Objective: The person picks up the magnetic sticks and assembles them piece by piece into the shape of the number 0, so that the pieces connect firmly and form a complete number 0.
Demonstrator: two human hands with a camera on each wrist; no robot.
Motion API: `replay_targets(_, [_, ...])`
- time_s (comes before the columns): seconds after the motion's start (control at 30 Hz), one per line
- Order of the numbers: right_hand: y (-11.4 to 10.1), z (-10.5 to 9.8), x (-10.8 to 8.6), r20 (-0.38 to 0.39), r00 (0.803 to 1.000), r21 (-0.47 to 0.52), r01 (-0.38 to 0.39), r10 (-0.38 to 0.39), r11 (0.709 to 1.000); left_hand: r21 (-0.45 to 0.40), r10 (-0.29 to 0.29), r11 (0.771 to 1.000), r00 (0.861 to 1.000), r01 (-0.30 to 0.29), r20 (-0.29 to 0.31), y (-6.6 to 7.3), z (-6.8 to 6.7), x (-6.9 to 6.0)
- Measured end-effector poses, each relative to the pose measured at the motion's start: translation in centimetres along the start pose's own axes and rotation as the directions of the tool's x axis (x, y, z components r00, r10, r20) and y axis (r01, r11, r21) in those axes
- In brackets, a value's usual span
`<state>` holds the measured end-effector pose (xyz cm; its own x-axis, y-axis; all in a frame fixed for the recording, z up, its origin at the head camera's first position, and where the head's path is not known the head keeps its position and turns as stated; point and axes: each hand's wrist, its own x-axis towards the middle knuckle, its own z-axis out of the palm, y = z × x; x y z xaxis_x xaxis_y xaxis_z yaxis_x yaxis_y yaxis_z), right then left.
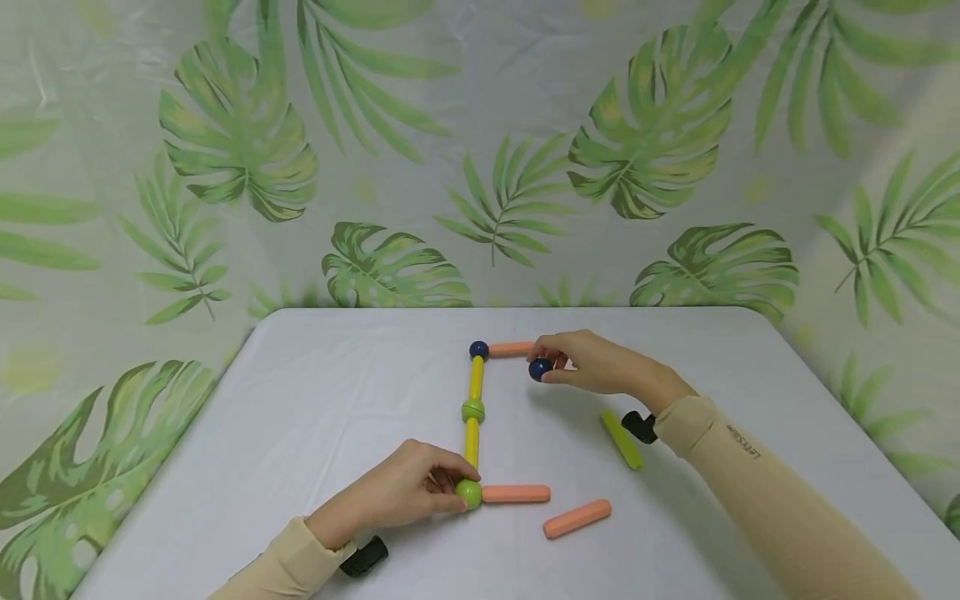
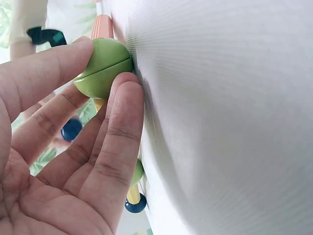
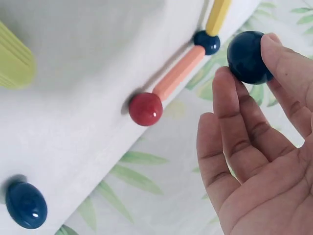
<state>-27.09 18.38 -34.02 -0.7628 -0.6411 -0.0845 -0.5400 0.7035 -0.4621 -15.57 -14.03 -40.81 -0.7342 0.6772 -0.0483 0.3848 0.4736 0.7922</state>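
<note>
In the head view, my left hand [image 1: 416, 485] pinches the green ball [image 1: 468, 495] at the near corner of a joined frame on the table. Thumb and fingers hold that green ball [image 2: 103, 68] in the left wrist view. My right hand [image 1: 592, 360] holds a dark blue ball [image 1: 539, 369] above the table; the right wrist view shows the blue ball [image 3: 249, 57] between thumb and fingertips. Yellow sticks [image 1: 476, 379] run through a middle green ball [image 1: 472, 411] to a blue corner ball [image 1: 478, 350]. A far pink stick [image 3: 180, 72] ends at a red ball [image 3: 145, 108], hidden in the head view.
A near pink stick [image 1: 516, 493] extends right from the held green ball. Loose on the table lie another pink stick [image 1: 577, 518] and a yellow-green stick [image 1: 621, 440]. Another blue ball [image 3: 27, 204] sits near the table's edge. Behind hangs a leaf-patterned cloth [image 1: 397, 167].
</note>
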Motion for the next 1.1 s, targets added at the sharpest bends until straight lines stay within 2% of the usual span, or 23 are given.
replay_targets(0.27, [-0.7,2.3,-3.8,0.069,0.997,0.035,-0.031,0.029,0.999,-0.013,-0.009,1.000,1.000,0.009,-0.008,-0.2,0.0,0.1])
replay_targets(0.53, [-1.2,4.2,-6.1,0.131,0.991,0.087,-0.043,0.031,0.995,-0.024,-0.007,1.000,1.000,0.007,-0.013,-0.3,0.1,0.1])
replay_targets(0.73, [-1.1,5.0,-7.0,0.137,0.990,0.127,0.004,-0.022,0.992,-0.026,-0.004,1.000,1.000,0.004,-0.016,-0.3,0.0,0.2])
replay_targets(1.1, [-1.4,5.8,-7.6,0.168,0.985,0.210,-0.005,-0.031,0.978,-0.042,-0.005,0.999,1.000,0.004,-0.020,-0.1,-0.1,0.4])
